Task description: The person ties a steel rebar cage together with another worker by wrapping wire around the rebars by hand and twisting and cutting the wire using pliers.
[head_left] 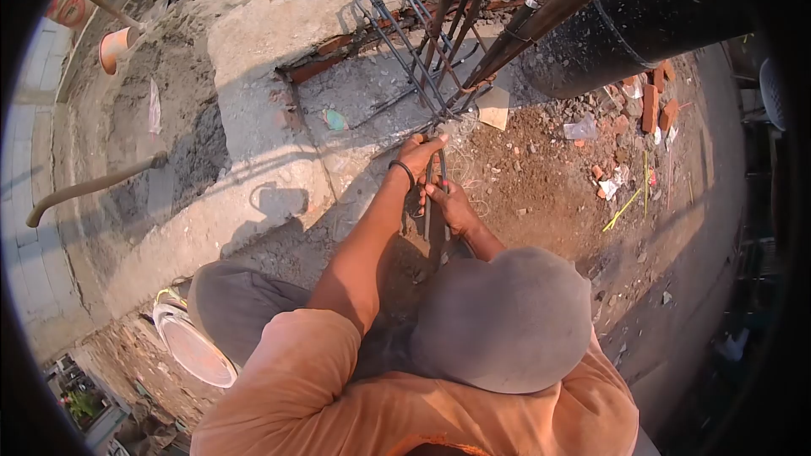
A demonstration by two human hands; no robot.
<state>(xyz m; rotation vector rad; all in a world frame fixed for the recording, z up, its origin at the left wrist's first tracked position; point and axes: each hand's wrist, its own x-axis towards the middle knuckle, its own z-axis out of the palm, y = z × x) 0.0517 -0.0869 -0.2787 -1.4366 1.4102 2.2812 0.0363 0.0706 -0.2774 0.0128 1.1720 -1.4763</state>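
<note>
Dirt ground point(532, 181), loose bricks point(650, 108) far right, rebar cage point(443, 13) far. Hands: left hand point(419, 154) farther, right hand point(456, 208) nearer, both closed around dark metal rods point(427, 219).

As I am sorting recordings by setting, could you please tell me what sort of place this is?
Most likely an outdoor construction site, judging by the long dark steel reinforcing bars, the loose red rectangular bricks and the orange bowl-shaped pans.
</note>
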